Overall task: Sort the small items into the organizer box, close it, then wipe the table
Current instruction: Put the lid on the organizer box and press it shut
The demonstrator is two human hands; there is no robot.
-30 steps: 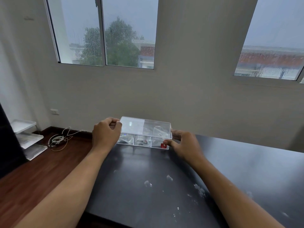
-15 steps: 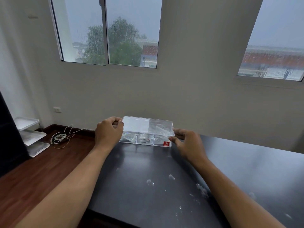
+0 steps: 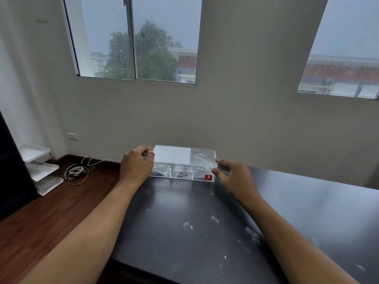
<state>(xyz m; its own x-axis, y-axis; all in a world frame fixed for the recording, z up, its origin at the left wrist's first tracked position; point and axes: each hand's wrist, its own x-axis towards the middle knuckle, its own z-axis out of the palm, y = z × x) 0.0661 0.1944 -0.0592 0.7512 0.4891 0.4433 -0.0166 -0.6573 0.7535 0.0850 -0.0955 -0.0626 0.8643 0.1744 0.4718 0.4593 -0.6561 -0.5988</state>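
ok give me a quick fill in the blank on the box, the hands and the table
1. The clear organizer box has a ____ sticker at its front right corner.
2. The left hand grips the box's ____ end, while the right hand is at the other end.
3. The box sits on a ____ table scattered with white specks.

Missing words: red; left; black

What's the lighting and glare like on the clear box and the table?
Head view: dim grey window light; the organizer box lid shows a white reflection that hides the left compartments; the black table carries a soft sheen; wide-angle lens bends the window frames; rain streaks the windows.
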